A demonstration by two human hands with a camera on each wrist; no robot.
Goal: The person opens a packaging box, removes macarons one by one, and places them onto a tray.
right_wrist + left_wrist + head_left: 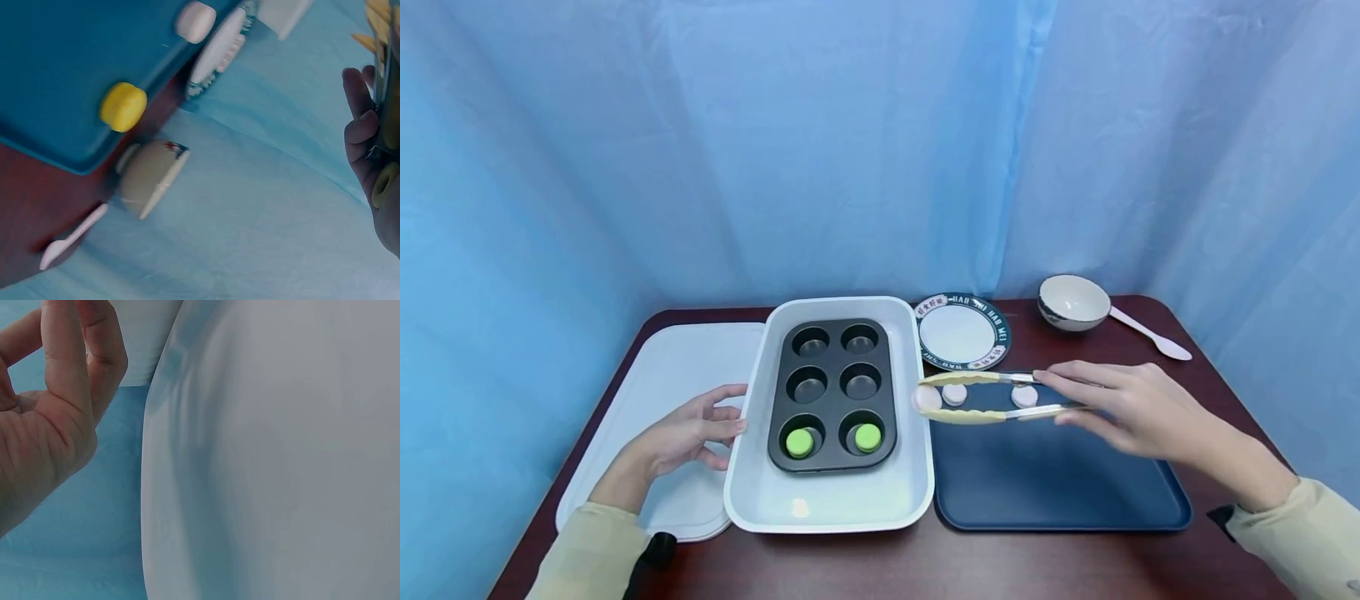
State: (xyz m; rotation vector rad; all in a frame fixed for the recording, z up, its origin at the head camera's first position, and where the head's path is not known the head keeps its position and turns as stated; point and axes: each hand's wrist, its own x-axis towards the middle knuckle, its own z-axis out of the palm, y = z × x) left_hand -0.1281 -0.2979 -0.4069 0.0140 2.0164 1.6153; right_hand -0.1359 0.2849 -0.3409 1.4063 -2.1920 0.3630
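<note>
My right hand (1067, 398) grips yellow tongs (992, 397) over the back of a dark blue tray (1060, 483). The tong tips pinch a pale round piece (927, 398) at the tray's left edge, beside a white baking dish (827, 504). Two more pale pieces (954, 393) (1024, 396) lie on the tray under the tongs. A black muffin tin (835, 392) sits in the dish, with green pieces (800, 442) (867, 437) in its two front cups. My left hand (730, 419) rests with relaxed fingers against the dish's left rim (269, 456). The right wrist view shows a yellow piece (123, 106) on the tray.
A white board (670, 383) lies left of the dish under my left hand. Behind the tray stand a patterned plate (962, 331), a cream bowl (1072, 302) and a white spoon (1150, 335). Blue curtain surrounds the dark red table (1075, 558).
</note>
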